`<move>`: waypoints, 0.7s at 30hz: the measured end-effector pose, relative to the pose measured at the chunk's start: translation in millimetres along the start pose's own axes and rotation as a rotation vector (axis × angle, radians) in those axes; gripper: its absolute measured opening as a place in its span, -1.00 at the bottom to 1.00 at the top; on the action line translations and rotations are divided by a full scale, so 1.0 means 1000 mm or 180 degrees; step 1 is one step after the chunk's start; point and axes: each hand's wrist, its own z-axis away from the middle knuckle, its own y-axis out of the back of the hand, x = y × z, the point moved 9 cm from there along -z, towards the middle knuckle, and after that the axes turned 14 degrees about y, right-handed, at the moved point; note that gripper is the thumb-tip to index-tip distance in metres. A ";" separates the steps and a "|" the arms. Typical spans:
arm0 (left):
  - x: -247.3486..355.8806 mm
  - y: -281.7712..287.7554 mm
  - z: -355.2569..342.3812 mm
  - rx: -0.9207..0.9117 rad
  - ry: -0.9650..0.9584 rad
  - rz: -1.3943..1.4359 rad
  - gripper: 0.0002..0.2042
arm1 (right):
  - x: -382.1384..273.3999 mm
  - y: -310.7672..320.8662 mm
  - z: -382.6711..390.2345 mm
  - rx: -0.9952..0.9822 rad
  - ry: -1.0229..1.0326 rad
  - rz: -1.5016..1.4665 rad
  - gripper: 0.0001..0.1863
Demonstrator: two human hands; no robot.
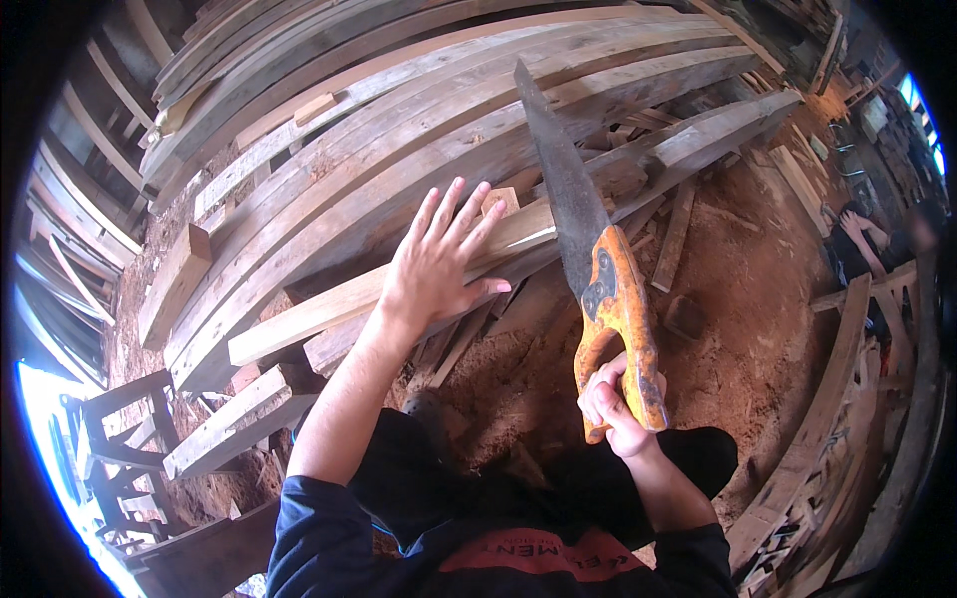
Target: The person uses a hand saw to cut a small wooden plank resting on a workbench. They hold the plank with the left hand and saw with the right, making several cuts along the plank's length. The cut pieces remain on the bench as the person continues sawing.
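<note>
Here, the right hand (615, 404) grips just one saw (580, 239).

We saw a dull, stained metal saw blade (561, 174) at one o'clock, its scuffed, plastic-looking handle (632, 299) at three, rough matt wooden beams (399, 130) at eleven, a matt cloth sleeve (314, 538) at seven.

Mid-frame, your left hand (431, 261) over a pale beam (319, 316); lower centre-right, your right hand (618, 409) around a saw (582, 231).

Pale timber (309, 317), partly hidden behind the left hand (429, 264).
</note>
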 end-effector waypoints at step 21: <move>0.002 -0.008 -0.001 -0.0133 0.0017 0.0432 -0.28 | 0.000 0.002 0.002 -0.0049 0.0042 0.0183 -0.85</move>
